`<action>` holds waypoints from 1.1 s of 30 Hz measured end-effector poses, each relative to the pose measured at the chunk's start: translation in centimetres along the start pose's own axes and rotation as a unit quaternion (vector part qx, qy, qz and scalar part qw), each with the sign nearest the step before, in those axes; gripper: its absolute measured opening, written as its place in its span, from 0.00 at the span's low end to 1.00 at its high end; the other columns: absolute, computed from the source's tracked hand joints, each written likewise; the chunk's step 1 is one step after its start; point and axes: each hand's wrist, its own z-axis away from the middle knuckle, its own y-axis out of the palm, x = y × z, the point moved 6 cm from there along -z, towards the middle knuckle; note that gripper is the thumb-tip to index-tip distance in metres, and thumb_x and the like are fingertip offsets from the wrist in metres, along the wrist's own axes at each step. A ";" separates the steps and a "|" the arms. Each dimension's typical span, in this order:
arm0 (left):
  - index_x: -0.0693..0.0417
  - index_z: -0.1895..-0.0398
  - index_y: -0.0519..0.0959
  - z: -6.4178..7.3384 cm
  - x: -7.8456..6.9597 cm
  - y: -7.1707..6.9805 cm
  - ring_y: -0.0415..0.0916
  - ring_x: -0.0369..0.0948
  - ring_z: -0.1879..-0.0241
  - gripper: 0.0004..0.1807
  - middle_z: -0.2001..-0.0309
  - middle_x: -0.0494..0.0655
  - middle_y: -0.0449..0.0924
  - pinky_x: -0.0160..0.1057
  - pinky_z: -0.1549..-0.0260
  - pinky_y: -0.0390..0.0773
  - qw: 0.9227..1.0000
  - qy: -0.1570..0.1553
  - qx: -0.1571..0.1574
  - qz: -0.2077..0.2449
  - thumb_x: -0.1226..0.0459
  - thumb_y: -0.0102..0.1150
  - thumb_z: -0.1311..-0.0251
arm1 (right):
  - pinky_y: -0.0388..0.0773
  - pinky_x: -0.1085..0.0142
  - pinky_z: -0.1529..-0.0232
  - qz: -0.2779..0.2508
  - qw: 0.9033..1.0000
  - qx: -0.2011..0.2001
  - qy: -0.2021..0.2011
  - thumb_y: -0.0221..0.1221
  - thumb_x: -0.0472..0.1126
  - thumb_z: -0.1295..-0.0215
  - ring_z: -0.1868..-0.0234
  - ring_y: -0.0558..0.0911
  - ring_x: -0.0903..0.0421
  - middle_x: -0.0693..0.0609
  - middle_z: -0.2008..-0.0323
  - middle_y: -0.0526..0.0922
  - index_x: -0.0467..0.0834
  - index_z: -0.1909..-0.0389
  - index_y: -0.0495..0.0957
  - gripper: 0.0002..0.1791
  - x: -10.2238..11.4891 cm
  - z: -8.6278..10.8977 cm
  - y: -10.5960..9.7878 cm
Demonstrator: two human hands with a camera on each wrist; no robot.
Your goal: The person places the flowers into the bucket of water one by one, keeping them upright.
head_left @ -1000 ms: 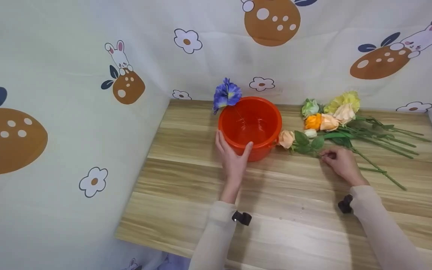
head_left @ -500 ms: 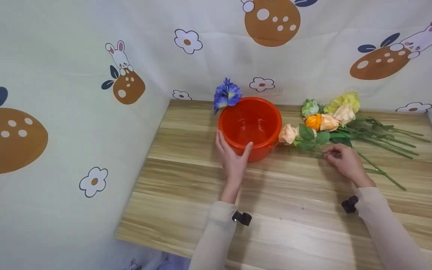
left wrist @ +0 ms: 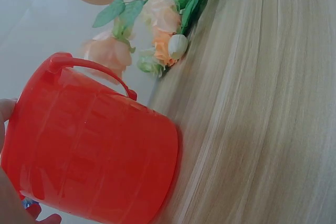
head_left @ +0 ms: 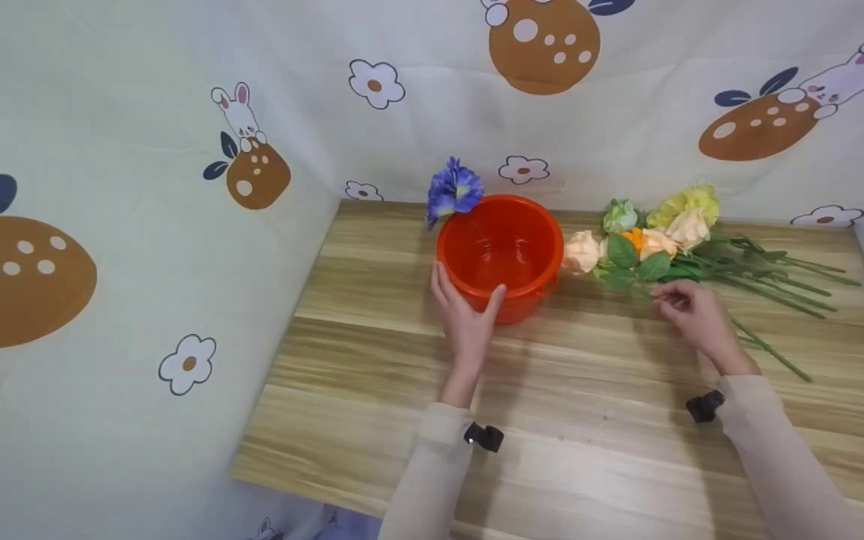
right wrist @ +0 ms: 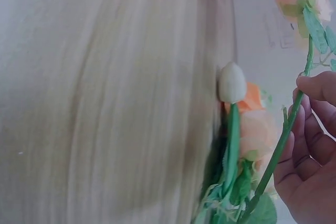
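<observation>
My left hand (head_left: 466,324) holds the side of a red bucket (head_left: 526,306), thumb at the near rim and fingers along its left. A blue flower (head_left: 454,190) stands in the bucket, its head leaning over the back left rim. With thumb and fingers, my right hand (head_left: 693,318) pinches the green stem (right wrist: 282,145) of a peach rose (head_left: 582,252). In the right wrist view this stem is raised off the table, and the bloom is close to the bucket. From the head view, the bloom lies just right of the bucket's rim.
Several flowers lie at the back right: a yellow flower (head_left: 687,206), a pale green one (head_left: 619,215), peach roses (head_left: 690,227), an orange one (head_left: 633,238) and a white tulip (right wrist: 232,83). Their stems point right across the wooden table (head_left: 372,375). A patterned curtain (head_left: 432,127) hangs behind.
The right hand has moved slightly right and away from me, lifting the peach rose; its bloom now covers part of the orange flower. The left hand and bucket have stayed in place.
</observation>
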 end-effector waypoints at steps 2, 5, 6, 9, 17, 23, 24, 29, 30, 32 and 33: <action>0.58 0.21 0.48 0.0 0.0 0.0 0.54 0.51 0.24 0.59 0.22 0.52 0.48 0.51 0.28 0.63 1.000 0.000 0.000 0.000 0.50 0.74 0.48 | 0.71 0.85 0.66 -0.003 1.000 -0.005 -0.004 0.58 0.28 0.35 0.68 0.72 0.78 0.34 0.62 0.84 0.30 0.56 0.82 0.09 0.4 0.0 -0.1; 0.58 0.21 0.48 0.0 0.0 0.0 0.53 0.51 0.24 0.58 0.22 0.52 0.48 0.51 0.27 0.63 1.000 0.001 0.000 -0.002 0.50 0.74 0.48 | 0.71 0.84 0.67 -0.006 1.000 -0.012 -0.007 0.58 0.28 0.34 0.69 0.73 0.77 0.34 0.63 0.84 0.31 0.57 0.83 0.09 0.9 -0.1 -0.3; 0.58 0.21 0.48 0.0 0.0 0.0 0.54 0.51 0.24 0.58 0.22 0.52 0.48 0.50 0.27 0.63 1.000 0.000 0.000 -0.002 0.50 0.74 0.48 | 0.71 0.84 0.67 -0.006 1.000 -0.014 -0.007 0.58 0.28 0.34 0.69 0.73 0.77 0.34 0.63 0.84 0.31 0.57 0.83 0.09 1.0 -0.2 -0.4; 0.58 0.21 0.48 0.0 0.0 0.0 0.54 0.51 0.24 0.59 0.22 0.53 0.48 0.51 0.27 0.63 1.000 0.001 -0.002 -0.003 0.50 0.74 0.48 | 0.72 0.84 0.68 -0.003 1.000 -0.018 -0.007 0.59 0.29 0.35 0.70 0.74 0.76 0.35 0.63 0.84 0.32 0.57 0.83 0.08 1.4 -0.2 -0.7; 0.58 0.21 0.48 0.0 0.0 0.0 0.54 0.51 0.24 0.59 0.22 0.55 0.48 0.51 0.28 0.63 1.000 0.004 -0.003 -0.004 0.50 0.74 0.48 | 0.71 0.83 0.68 0.005 0.999 -0.036 -0.010 0.60 0.32 0.34 0.70 0.74 0.76 0.42 0.66 0.84 0.34 0.58 0.84 0.08 1.7 -0.1 -1.4; 0.59 0.21 0.48 0.0 -0.1 0.0 0.54 0.51 0.24 0.59 0.22 0.55 0.48 0.51 0.27 0.62 1.000 0.012 -0.005 0.005 0.50 0.74 0.48 | 0.71 0.85 0.68 0.005 0.998 -0.061 -0.013 0.61 0.33 0.34 0.71 0.75 0.77 0.49 0.68 0.84 0.36 0.59 0.84 0.07 2.2 0.0 -2.1; 0.60 0.21 0.48 0.0 -0.1 0.0 0.54 0.51 0.24 0.59 0.22 0.54 0.48 0.51 0.27 0.62 1.000 0.013 -0.005 0.006 0.50 0.74 0.48 | 0.71 0.86 0.67 0.005 0.998 -0.065 -0.014 0.62 0.33 0.34 0.71 0.75 0.77 0.50 0.69 0.84 0.36 0.59 0.84 0.07 2.3 0.0 -2.2; 0.60 0.21 0.48 0.0 -0.2 -0.1 0.55 0.52 0.25 0.59 0.22 0.55 0.49 0.51 0.27 0.62 1.000 0.017 -0.008 0.004 0.50 0.74 0.48 | 0.71 0.86 0.68 0.000 0.997 -0.079 -0.020 0.62 0.33 0.35 0.71 0.75 0.76 0.57 0.70 0.83 0.36 0.60 0.84 0.06 2.8 -0.2 -2.6; 0.60 0.21 0.48 0.0 -0.2 -0.1 0.55 0.52 0.25 0.59 0.22 0.55 0.49 0.51 0.27 0.63 1.000 0.018 -0.008 0.004 0.50 0.74 0.48 | 0.71 0.85 0.68 -0.001 0.997 -0.079 -0.020 0.62 0.34 0.35 0.71 0.75 0.76 0.60 0.71 0.82 0.36 0.60 0.84 0.06 2.9 -0.2 -2.7; 0.60 0.21 0.48 0.1 -0.2 -0.1 0.55 0.53 0.25 0.59 0.22 0.55 0.49 0.51 0.27 0.63 1.000 0.017 -0.007 0.004 0.50 0.74 0.48 | 0.71 0.85 0.69 -0.004 0.997 -0.079 -0.018 0.63 0.35 0.34 0.72 0.75 0.75 0.65 0.71 0.80 0.36 0.59 0.84 0.07 3.1 -0.4 -2.7; 0.59 0.21 0.48 0.1 -0.1 -0.1 0.55 0.52 0.25 0.59 0.22 0.54 0.49 0.51 0.28 0.63 1.000 0.014 -0.006 0.004 0.50 0.74 0.48 | 0.71 0.84 0.69 -0.005 0.997 -0.078 -0.016 0.63 0.35 0.34 0.72 0.75 0.75 0.67 0.72 0.79 0.36 0.59 0.84 0.07 3.2 -0.4 -2.8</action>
